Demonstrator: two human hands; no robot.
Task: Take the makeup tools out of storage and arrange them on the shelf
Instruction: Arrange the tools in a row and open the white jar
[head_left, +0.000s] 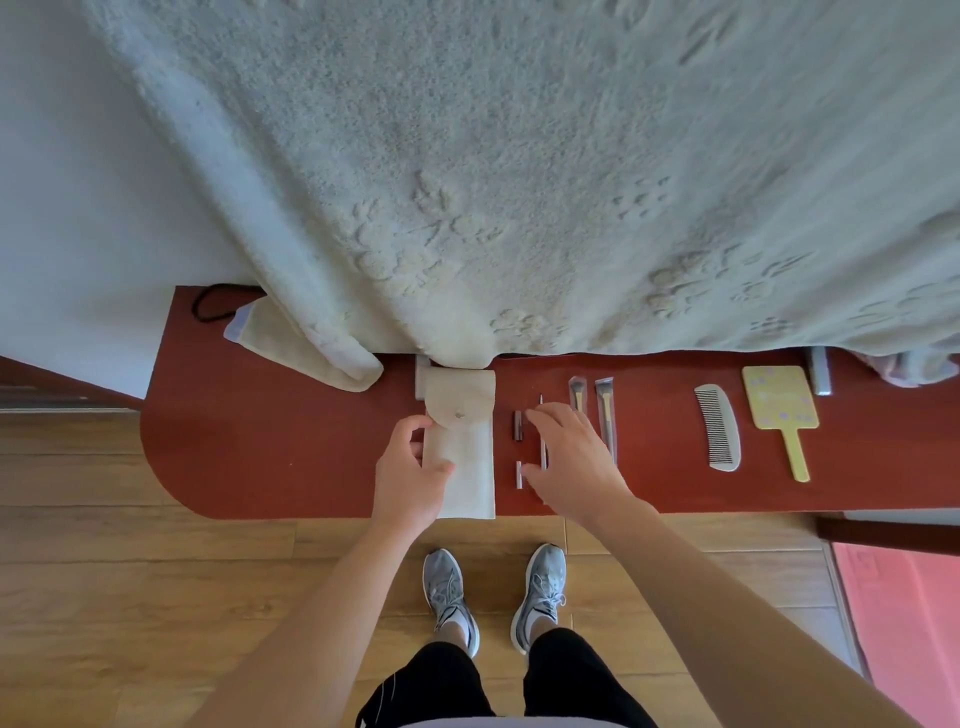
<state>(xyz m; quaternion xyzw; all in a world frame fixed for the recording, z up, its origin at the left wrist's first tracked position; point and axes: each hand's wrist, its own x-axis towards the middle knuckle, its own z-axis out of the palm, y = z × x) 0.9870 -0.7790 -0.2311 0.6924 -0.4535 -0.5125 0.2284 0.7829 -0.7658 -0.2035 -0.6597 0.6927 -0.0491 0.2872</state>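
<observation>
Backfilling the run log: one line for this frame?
left hand grips pouch | right hand spread over small tubes | brushes, comb, mirror lie rightward on shelf

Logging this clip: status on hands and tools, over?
Left hand grips beige fabric snap pouch. Right hand open over small slim tubes on red-brown shelf. Pale fleece blanket overhangs pouch top.

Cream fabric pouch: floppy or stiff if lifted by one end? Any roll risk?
Probably floppy: the cream fabric pouch is soft cloth lying flat, so it should sag from one end. Likely light: it looks thin, without bulges. Flat shape, so rolling seems unlikely.
</observation>
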